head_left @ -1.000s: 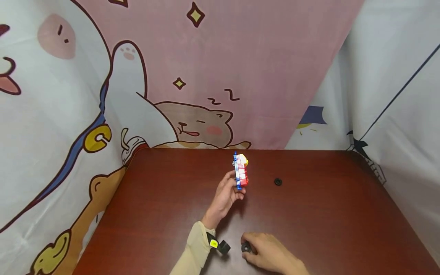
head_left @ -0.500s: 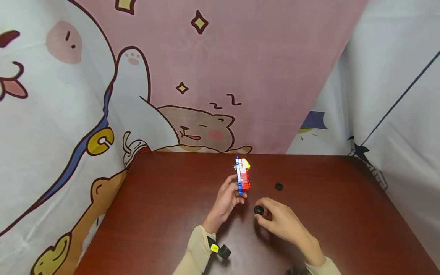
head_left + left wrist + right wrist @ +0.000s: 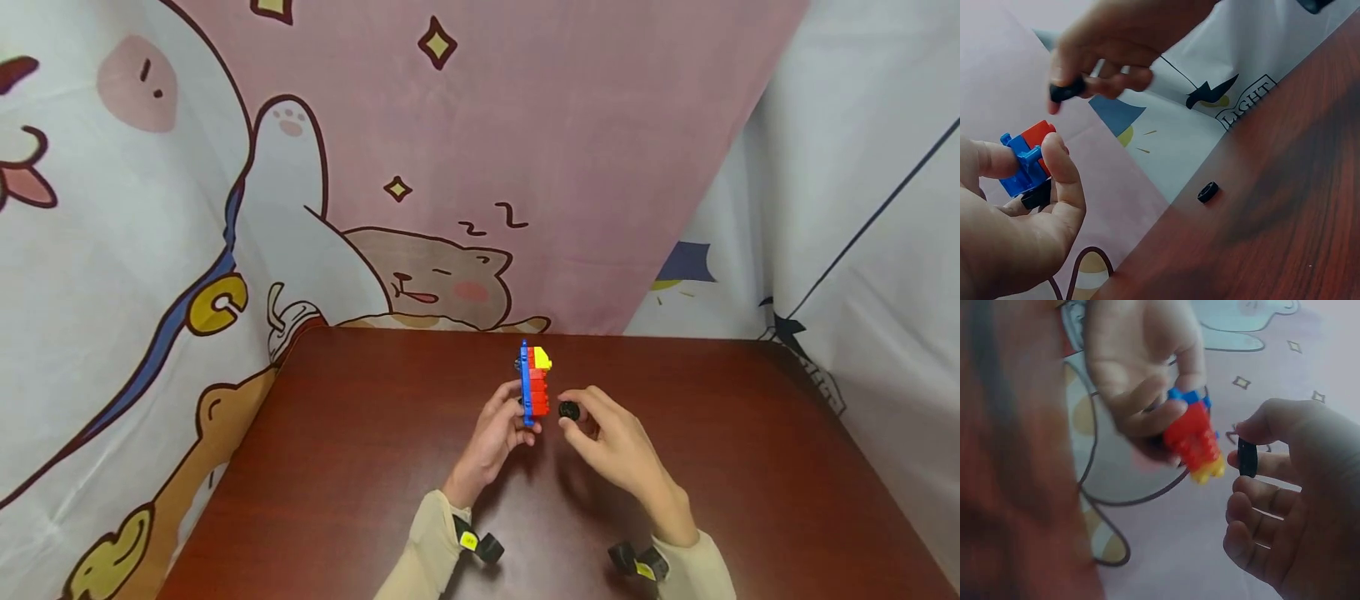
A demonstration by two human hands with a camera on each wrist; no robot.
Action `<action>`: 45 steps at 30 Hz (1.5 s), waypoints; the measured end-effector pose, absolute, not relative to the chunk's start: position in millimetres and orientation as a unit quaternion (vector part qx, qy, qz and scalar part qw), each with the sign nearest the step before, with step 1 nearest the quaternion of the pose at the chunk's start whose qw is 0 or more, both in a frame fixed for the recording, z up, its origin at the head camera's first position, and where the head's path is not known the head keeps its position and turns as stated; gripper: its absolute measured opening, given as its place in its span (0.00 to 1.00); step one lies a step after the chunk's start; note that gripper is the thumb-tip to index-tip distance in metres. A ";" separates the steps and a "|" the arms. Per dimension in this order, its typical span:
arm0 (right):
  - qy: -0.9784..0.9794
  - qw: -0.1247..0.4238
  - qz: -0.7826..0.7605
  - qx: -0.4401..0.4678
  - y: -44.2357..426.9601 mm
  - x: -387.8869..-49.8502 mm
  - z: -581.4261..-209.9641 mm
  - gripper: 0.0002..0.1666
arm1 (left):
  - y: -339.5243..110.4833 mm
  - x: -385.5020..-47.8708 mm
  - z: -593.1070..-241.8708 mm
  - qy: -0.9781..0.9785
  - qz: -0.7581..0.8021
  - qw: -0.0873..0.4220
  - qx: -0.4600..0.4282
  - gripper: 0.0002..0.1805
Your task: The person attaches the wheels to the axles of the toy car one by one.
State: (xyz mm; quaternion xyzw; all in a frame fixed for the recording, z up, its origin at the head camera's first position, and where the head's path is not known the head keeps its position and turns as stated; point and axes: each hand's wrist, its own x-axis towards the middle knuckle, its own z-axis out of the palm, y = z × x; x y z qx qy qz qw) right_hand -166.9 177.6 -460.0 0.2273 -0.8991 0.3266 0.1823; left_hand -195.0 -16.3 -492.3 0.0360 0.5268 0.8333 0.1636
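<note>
Gripping the brick toy [image 3: 536,387] between thumb and curled fingers, your left hand [image 3: 495,427] has it raised above the brown table [image 3: 337,467], just beside the fingertips of your right hand. The toy's blue base lies on the side away from your right hand, its red bricks face toward that hand, and its yellow piece sits at the end farther from your left palm. A black part [image 3: 1037,195] shows below the blue base, close against your left fingers; you cannot tell from here whether it is fixed on. Your right hand [image 3: 622,446] pinches a black wheel [image 3: 569,410] between its thumb and fingertips, near the toy yet apart from it. A second wheel [image 3: 1208,192] lies loose on the table, below your hands, in the left wrist view. Both your wrists wear dark straps with yellow patches, the left strap [image 3: 468,539] beside a pale sleeve [image 3: 420,546]. Beyond your hands hangs a pink and white cloth [image 3: 600,167] printed with a sleeping cat [image 3: 442,279].
</note>
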 end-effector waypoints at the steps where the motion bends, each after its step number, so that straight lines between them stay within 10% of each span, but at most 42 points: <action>1: -0.896 0.186 0.333 0.226 175.0 -167.2 -457.8 0.18 | -15.9 -194.7 -492.2 0.529 0.832 0.164 0.037 0.26; 45: -0.879 0.193 0.353 0.256 146.7 -166.7 -457.8 0.26 | -12.9 -184.9 -486.1 0.497 0.832 0.206 0.136 0.30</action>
